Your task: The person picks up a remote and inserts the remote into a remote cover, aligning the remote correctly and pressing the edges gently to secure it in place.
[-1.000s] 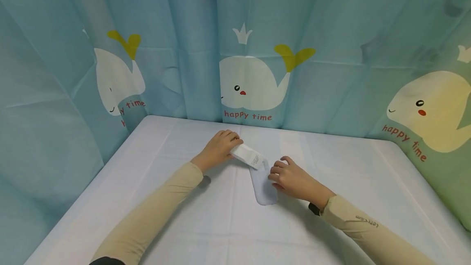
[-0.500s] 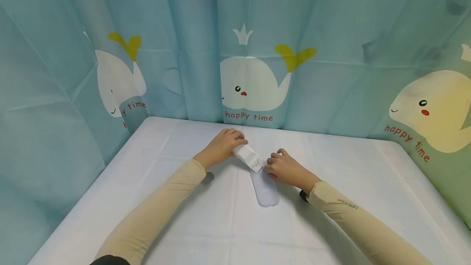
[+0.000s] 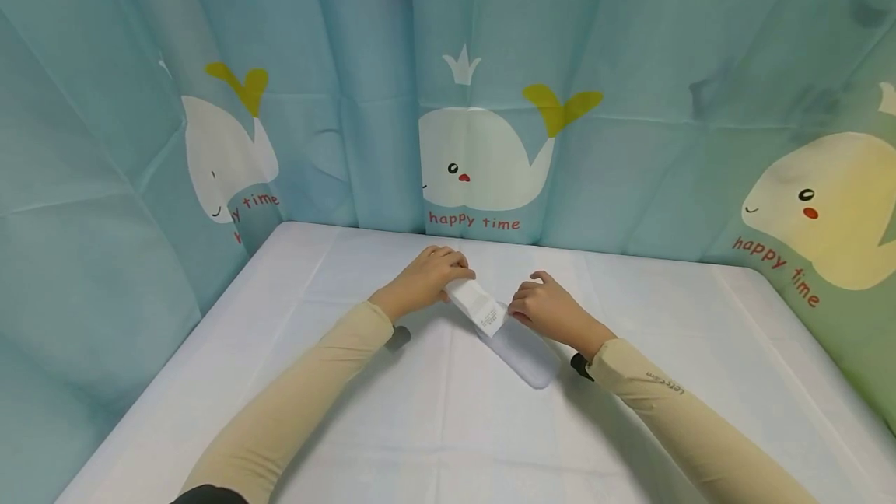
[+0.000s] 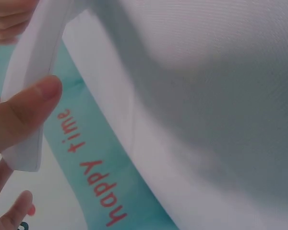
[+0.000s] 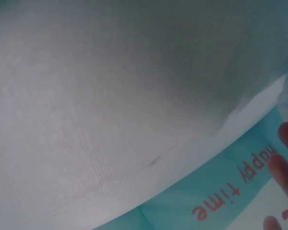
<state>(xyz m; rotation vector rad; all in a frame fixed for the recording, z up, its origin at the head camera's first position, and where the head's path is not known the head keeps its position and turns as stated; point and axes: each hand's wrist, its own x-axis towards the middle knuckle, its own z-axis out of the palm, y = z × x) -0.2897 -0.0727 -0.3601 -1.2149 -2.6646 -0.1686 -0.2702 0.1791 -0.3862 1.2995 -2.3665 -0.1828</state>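
My left hand grips one end of a slim white box with small print, which slants down toward the middle of the table. In the left wrist view the thumb presses along the side of the box. Below the box's lower end a pale, translucent phone case stretches diagonally to the right. Its upper end is partly covered by the box. My right hand pinches near the case's upper right corner with curled fingers; the exact contact is small and partly hidden.
A white cloth covers the table. Behind it and at the sides hangs a blue curtain with printed whales. A dark band sits on the right wrist, and a rounded grey piece shows under the left wrist.
The case's lower end has swung to the right, from nearly upright to diagonal. My right hand has moved up to the case's top end. The box in my left hand has tilted slightly more steeply.
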